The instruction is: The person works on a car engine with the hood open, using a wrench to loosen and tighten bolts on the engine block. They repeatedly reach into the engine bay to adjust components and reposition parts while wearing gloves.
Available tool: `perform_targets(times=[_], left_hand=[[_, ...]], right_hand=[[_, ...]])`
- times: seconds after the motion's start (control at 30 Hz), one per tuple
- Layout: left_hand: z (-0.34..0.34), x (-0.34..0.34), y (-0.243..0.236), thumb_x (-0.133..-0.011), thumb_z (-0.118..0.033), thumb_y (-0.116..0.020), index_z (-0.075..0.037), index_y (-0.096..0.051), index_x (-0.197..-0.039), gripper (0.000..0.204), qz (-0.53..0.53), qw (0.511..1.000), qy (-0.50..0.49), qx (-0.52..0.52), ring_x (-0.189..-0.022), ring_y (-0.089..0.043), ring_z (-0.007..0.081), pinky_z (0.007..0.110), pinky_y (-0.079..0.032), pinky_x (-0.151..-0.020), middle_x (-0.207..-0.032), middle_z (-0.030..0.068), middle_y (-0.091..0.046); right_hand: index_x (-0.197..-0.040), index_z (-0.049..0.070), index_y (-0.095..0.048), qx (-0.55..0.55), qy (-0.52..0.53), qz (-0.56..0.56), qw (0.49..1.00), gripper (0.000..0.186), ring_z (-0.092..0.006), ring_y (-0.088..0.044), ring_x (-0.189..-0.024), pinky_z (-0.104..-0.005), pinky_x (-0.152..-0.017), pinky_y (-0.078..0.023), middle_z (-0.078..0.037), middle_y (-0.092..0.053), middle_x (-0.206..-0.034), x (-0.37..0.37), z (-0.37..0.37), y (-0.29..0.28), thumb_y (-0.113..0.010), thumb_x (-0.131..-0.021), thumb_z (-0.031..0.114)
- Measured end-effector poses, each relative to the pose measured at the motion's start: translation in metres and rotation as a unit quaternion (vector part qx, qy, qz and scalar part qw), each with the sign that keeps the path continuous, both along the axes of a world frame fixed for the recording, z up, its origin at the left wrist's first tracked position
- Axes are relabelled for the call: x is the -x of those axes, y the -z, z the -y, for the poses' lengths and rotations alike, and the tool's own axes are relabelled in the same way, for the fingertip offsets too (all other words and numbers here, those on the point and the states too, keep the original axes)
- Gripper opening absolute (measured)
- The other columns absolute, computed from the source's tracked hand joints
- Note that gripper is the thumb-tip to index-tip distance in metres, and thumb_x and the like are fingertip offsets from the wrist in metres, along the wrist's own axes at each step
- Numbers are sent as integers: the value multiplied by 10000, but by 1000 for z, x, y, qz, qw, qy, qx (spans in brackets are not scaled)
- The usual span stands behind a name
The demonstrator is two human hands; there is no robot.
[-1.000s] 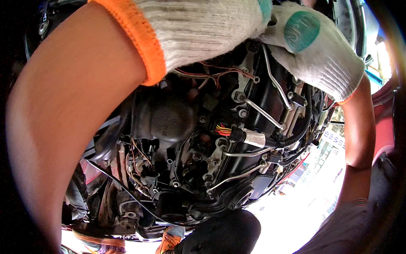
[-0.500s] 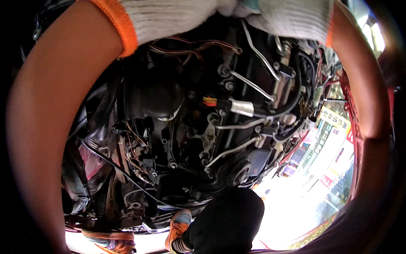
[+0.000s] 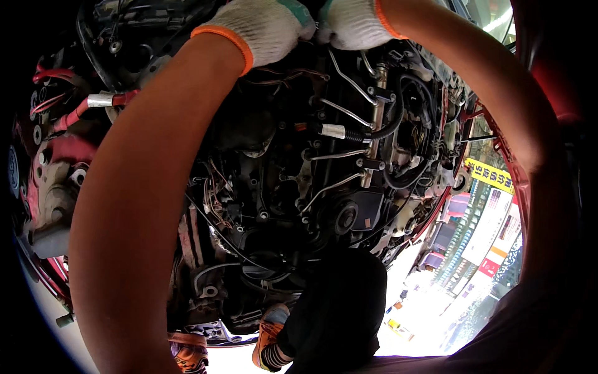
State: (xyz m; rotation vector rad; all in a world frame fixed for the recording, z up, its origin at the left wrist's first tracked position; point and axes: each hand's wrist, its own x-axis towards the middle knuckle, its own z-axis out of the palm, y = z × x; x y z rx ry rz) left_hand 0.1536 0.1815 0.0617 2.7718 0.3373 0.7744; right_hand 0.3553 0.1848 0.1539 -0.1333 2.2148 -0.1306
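Both my hands wear white knit gloves with green-coated fingers and orange cuffs. At the far part of an exposed engine (image 3: 293, 174), my left hand (image 3: 268, 32) has its fingers curled together. Just to its right, my right hand (image 3: 354, 25) is closed too, knuckles close to the left glove. Whatever lies between or under the fingers is hidden by the gloves. Nearest below the right hand, thin bent metal pipes (image 3: 350, 76) run to a metal rail (image 3: 377, 112). Reddish wires (image 3: 293, 76) lie below the left hand.
A black corrugated hose (image 3: 358, 134) with a silver band crosses the engine's middle. On the left is a red-sleeved cable (image 3: 78, 115). My dark-trousered knee (image 3: 342, 299) and orange shoe (image 3: 269, 333) are at the near edge. A bright floor (image 3: 398, 293) lies right.
The view has shifted, showing more of the engine bay's left side. Both gloves now show more fully near the top edge. My left forearm sits farther right in the picture.
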Motion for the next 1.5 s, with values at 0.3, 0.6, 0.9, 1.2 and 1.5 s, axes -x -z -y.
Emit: perform_targets(times=[0.3,0.6,0.9,1.2,1.5], left_hand=[[-4,8,2,-836,-239,-669,-172,-777,-947,168,18,997,19,-71,-907,-704,246,396,-559,-851,-872,17,-741],[11,14,-19,-913,-214,-693,-158,-766,-1083,193,-94,986,-89,108,-999,-692,239,391,-571,-905,-976,70,-728],[-5,5,-18,-880,-269,-695,-168,-775,-996,173,-84,995,12,-43,-946,-688,280,412,-554,-853,-889,57,-748],[-4,2,-22,-872,-239,-709,-144,-774,-1010,180,-77,997,27,-12,-957,-681,279,412,-539,-903,-936,62,-755],[38,4,-138,-992,-266,-598,-76,-670,-1298,368,-363,874,-124,298,-1033,-704,285,413,-567,-932,-1142,157,-732]], right_hand=[[-1053,58,-741,-45,73,238,967,233,-299,-692,-1009,-474,-923,-556,-129,-732,-1086,24,2,-8,-624,-863,126],[-1260,111,-718,-268,556,-72,784,328,-188,-737,-858,-260,-744,-614,-87,-749,-1072,13,92,-11,-657,-945,42],[-1309,98,-676,-407,771,-384,303,365,-335,-665,-1182,-409,-1006,-552,-192,-635,-1331,23,229,24,-654,-993,280],[-1291,63,-680,-418,750,-421,292,339,-399,-576,-1295,-436,-1072,-504,-266,-561,-1392,62,269,22,-655,-956,107],[-1116,18,-743,-394,751,-454,272,197,-406,-550,-1342,-436,-1056,-509,-305,-553,-1391,59,266,28,-634,-955,49]])
